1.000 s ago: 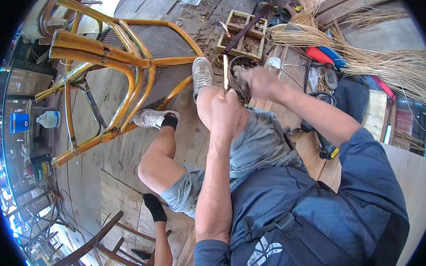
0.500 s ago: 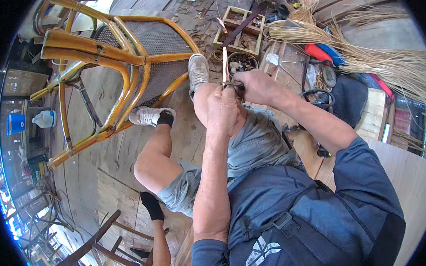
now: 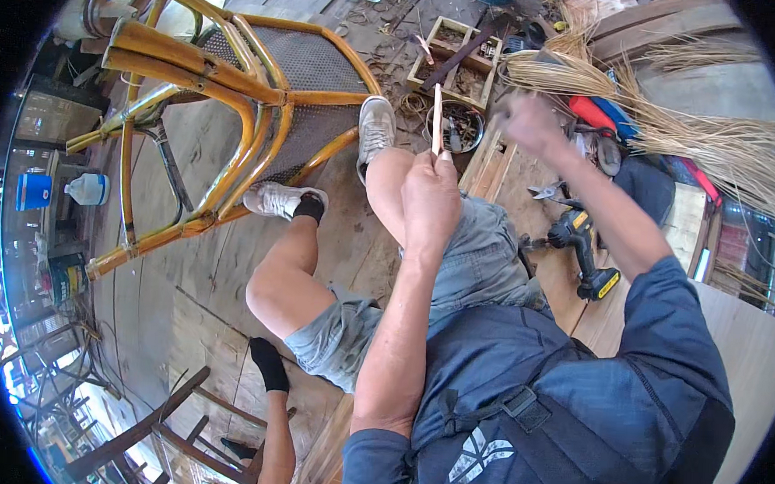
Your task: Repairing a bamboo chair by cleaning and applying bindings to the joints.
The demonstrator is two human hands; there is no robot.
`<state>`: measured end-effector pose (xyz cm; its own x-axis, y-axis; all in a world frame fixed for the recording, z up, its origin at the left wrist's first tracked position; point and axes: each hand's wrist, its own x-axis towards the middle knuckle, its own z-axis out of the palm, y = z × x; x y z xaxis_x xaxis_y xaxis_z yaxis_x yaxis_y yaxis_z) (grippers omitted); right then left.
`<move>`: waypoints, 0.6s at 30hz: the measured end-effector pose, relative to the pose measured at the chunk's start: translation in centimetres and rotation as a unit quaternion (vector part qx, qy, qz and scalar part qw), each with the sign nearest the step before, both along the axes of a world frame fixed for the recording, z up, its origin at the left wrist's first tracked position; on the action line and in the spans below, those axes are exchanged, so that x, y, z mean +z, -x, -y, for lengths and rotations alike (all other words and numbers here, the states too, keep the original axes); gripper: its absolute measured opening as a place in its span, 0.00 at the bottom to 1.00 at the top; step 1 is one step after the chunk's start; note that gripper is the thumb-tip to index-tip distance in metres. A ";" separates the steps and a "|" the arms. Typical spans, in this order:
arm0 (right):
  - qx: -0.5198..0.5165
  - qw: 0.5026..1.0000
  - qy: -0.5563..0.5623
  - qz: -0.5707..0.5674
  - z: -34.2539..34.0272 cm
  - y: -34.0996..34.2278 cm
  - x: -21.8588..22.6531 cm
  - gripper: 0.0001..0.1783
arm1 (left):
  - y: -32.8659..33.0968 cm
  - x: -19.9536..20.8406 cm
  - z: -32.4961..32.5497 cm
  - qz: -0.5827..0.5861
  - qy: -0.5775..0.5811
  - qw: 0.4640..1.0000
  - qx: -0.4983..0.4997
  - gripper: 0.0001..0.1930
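Pale wooden stick, slim and straight (image 3: 438, 118), points away from the person, its near end clasped in the closed left hand (image 3: 431, 196) beside a bare bent knee (image 3: 388, 185). Raised well apart to the right, the right hand (image 3: 534, 125) is blurred; whether it grips anything cannot be told. Beyond the stick sits a pale wooden compartmented box (image 3: 490, 76). Leftward stands a glossy amber-brown cane chair with dark mesh (image 3: 275, 135); rightward lies a yellow-and-black power drill (image 3: 584, 245).

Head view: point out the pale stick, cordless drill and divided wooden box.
Pale stick (image 3: 438, 122), head view: middle of exposed length.
Cordless drill (image 3: 585, 253), head view: its handle.
Divided wooden box (image 3: 465, 98), head view: near wall.
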<state>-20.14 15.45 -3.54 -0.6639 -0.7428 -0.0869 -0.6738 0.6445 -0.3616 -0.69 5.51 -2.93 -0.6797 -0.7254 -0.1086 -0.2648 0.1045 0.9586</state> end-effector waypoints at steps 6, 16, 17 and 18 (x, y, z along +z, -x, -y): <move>0.150 0.988 0.018 0.027 2.2 -5.1 0.2 0.11 | 0.8 2.1 -0.7 0.116 0.104 0.987 -0.033 0.13; -0.118 0.990 0.048 0.064 0.0 5.6 -3.2 0.17 | 0.0 2.7 1.5 0.054 -0.218 0.971 -0.083 0.15; -0.092 0.987 0.105 0.074 0.5 3.4 -2.9 0.18 | 0.1 3.1 2.1 0.043 -0.194 0.976 -0.085 0.15; -0.068 0.981 0.161 0.084 1.0 1.4 -3.0 0.18 | 0.3 3.3 2.6 0.032 -0.169 0.981 -0.089 0.15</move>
<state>-21.55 14.46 -6.57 -0.7549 -0.6555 0.0212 -0.5032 0.5582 -0.6597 -0.98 2.92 0.38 -0.7766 -0.5101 -0.3697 -0.3323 -0.1670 0.9283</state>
